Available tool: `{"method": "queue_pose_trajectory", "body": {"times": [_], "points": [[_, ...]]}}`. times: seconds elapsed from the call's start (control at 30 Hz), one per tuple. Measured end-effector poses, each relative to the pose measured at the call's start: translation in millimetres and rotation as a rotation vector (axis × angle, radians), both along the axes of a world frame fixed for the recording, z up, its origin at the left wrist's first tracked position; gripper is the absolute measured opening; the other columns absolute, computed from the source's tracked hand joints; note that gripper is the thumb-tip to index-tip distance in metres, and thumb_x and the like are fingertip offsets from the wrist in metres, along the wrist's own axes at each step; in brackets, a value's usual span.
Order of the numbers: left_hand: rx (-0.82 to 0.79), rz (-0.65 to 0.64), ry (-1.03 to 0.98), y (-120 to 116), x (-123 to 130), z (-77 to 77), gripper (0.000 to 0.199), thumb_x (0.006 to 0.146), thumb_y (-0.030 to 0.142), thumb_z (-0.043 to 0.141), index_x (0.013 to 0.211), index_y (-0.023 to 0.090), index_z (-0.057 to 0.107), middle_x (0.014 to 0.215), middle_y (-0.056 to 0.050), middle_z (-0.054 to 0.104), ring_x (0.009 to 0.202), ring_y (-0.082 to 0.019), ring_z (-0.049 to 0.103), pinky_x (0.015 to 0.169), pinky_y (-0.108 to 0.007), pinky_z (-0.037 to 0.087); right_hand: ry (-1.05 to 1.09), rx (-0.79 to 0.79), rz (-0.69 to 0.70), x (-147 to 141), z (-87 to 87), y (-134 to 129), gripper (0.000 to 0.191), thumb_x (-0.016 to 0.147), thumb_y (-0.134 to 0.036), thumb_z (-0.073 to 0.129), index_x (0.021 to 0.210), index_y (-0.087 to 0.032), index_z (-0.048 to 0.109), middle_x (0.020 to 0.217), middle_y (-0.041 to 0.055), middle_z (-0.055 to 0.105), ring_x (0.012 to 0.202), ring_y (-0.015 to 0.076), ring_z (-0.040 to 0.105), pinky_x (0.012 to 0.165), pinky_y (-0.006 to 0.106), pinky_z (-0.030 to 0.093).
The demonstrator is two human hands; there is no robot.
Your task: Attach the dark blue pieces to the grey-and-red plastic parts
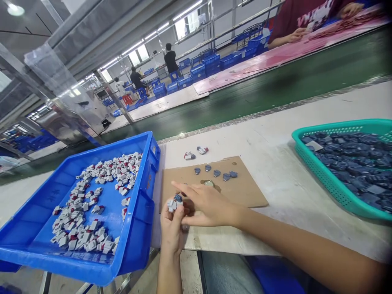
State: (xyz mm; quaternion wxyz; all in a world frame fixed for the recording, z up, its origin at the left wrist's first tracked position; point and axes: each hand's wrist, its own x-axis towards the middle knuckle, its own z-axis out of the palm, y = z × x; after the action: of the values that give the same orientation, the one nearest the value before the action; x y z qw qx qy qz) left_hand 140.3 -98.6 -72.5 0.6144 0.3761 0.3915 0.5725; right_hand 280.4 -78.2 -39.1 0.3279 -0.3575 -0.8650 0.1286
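My left hand (170, 234) is closed around a small light-grey plastic toy part (172, 205) with a dark blue piece (178, 198) on its top. Over and beside it reaches my right hand (211, 206), its fingers stretched out; the fingertips are close to the part, but whether they touch it I cannot tell. Beneath both hands lies a cardboard sheet (251, 192). Several loose dark blue pieces (217, 173) rest on it, along with a round, crimped-edge cap (209, 183). Beyond the sheet are two grey-and-red parts (189, 155).
At left stands a blue bin (134, 228) holding many grey-and-red parts. A green basket (324, 173) full of dark blue pieces sits at right. Across the table runs a green conveyor belt (245, 98). A person in a maroon shirt (288, 22) works beyond it; others sit farther back.
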Motion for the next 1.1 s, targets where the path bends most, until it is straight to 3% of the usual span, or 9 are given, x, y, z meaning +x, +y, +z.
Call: {"method": "queue_pose_trajectory", "body": {"times": [0.1,0.17,0.27,0.5,0.63,0.77,0.83,0.93,1.1], "points": [[0.017,0.019,0.012,-1,2,0.6,0.025,0.071,0.029,0.065,0.092,0.021,0.056,0.085,0.000,0.063,0.077,-0.010,0.059,0.071,-0.020,0.044,0.173,-0.127,0.038,7,5.8,-2,0.046,0.082,-0.037,0.050,0.123,-0.020,0.040,0.107,0.0047,0.054,0.094,0.0156,0.051,0.076,0.026,0.039],[0.030,0.013,0.033,-2,3,0.8,0.024,0.071,0.028,0.065,0.092,0.021,0.056,0.088,-0.001,0.063,0.083,-0.012,0.059,0.076,-0.023,0.044,0.295,-0.211,0.050,9,9.1,-3,0.028,0.083,-0.035,0.049,0.105,-0.019,0.054,0.095,0.0035,0.057,0.086,0.0142,0.051,0.073,0.025,0.037],[0.047,-0.003,0.074,-1,3,-1.6,0.025,0.069,0.026,0.067,0.092,0.018,0.059,0.089,-0.003,0.063,0.088,-0.015,0.058,0.081,-0.028,0.042,0.436,-0.381,0.032,9,13.6,-3,0.018,0.077,-0.031,0.056,0.085,-0.016,0.060,0.078,0.0017,0.056,0.073,0.0125,0.049,0.065,0.025,0.035],[0.046,-0.025,0.066,4,0,-10.0,0.024,0.066,0.028,0.069,0.085,0.017,0.062,0.082,-0.004,0.064,0.081,-0.016,0.059,0.082,-0.031,0.043,0.647,-0.714,0.109,2,9.8,-3,0.025,0.080,-0.039,0.051,0.081,-0.013,0.052,0.075,0.0016,0.055,0.066,0.0099,0.054,0.058,0.020,0.043],[0.020,-0.015,-0.003,3,-1,-7.6,0.028,0.061,0.032,0.073,0.083,0.017,0.063,0.077,-0.003,0.063,0.074,-0.014,0.058,0.074,-0.026,0.045,0.720,-0.829,0.112,-3,3.9,-1,0.033,0.084,-0.045,0.043,0.081,-0.013,0.049,0.069,0.0015,0.054,0.060,0.0092,0.053,0.053,0.019,0.043],[-0.013,0.017,-0.096,1,-4,1.1,0.034,0.066,0.039,0.068,0.094,0.022,0.062,0.072,0.000,0.060,0.067,-0.009,0.056,0.066,-0.020,0.045,0.735,-0.789,0.070,-4,-0.7,0,0.036,0.087,-0.046,0.034,0.090,-0.014,0.051,0.073,0.0022,0.054,0.064,0.0098,0.052,0.056,0.020,0.041],[-0.046,0.030,-0.198,1,-5,5.7,0.035,0.069,0.037,0.064,0.101,0.023,0.059,0.072,0.001,0.057,0.068,-0.009,0.055,0.065,-0.019,0.045,0.651,-0.686,-0.002,-4,-3.6,-1,0.031,0.086,-0.045,0.040,0.100,-0.018,0.050,0.083,0.0018,0.056,0.072,0.0111,0.053,0.061,0.021,0.041],[-0.056,-0.003,-0.371,2,-6,10.0,0.032,0.071,0.030,0.060,0.102,0.020,0.058,0.071,0.001,0.054,0.068,-0.009,0.053,0.066,-0.020,0.045,0.438,-0.539,-0.089,-5,-7.0,-4,0.030,0.085,-0.040,0.044,0.112,-0.026,0.046,0.090,0.0003,0.056,0.069,0.0106,0.053,0.057,0.021,0.040],[-0.064,-0.113,-0.375,3,-10,12.8,0.027,0.068,0.029,0.051,0.093,0.018,0.056,0.068,0.001,0.046,0.054,-0.007,0.041,0.052,-0.017,0.038,0.274,-0.375,-0.027,-9,-3.1,-8,0.031,0.086,-0.030,0.044,0.116,-0.027,0.045,0.093,0.0019,0.055,0.079,0.0123,0.053,0.059,0.020,0.042]]}}
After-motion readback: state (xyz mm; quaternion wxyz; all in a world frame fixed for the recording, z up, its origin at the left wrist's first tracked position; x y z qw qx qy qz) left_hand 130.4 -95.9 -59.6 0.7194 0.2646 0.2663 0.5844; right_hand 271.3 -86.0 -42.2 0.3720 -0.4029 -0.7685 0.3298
